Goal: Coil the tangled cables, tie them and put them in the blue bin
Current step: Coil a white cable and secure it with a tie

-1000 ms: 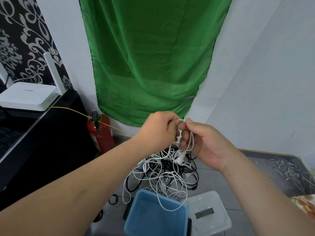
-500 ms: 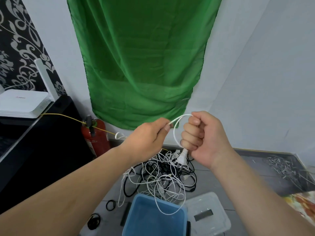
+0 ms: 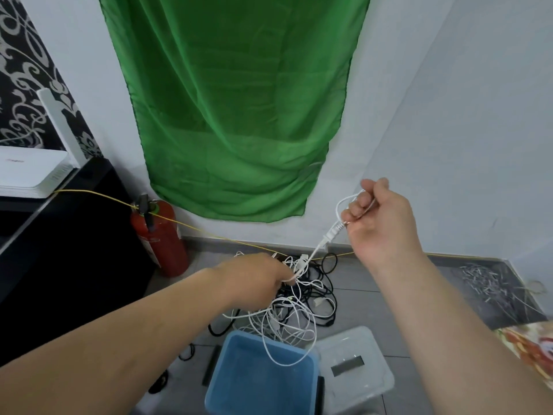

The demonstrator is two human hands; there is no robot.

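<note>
Right hand (image 3: 380, 223) raised, fingers curled round a small loop of the white cable (image 3: 314, 250), its plug end hanging just below the knuckles. Left hand (image 3: 254, 280) lower and nearer the floor, fingertips pinching the same cable where it enters the tangle. The cable runs taut on a slant between the two hands. Tangle of cables (image 3: 302, 304), white and black mixed, partly lifted under the left hand, the rest lying on the grey tile floor (image 3: 374, 307) near the wall. One white loop droops over the far rim of the blue bin (image 3: 254, 381), which sits on the floor just in front of the tangle; nothing coiled inside it. Clear plastic box (image 3: 359, 348) touching the bin's right side, a small dark flat piece in it. Yellow wire (image 3: 194, 227) stretched across behind the tangle, passing the red fire extinguisher (image 3: 163, 238) that stands by a black cabinet (image 3: 74, 235). White router (image 3: 27, 175) on top of the cabinet. Green cloth (image 3: 239, 115) hanging on the wall behind. Pile of small metal bits (image 3: 484, 283) on a dark surface at far right.
</note>
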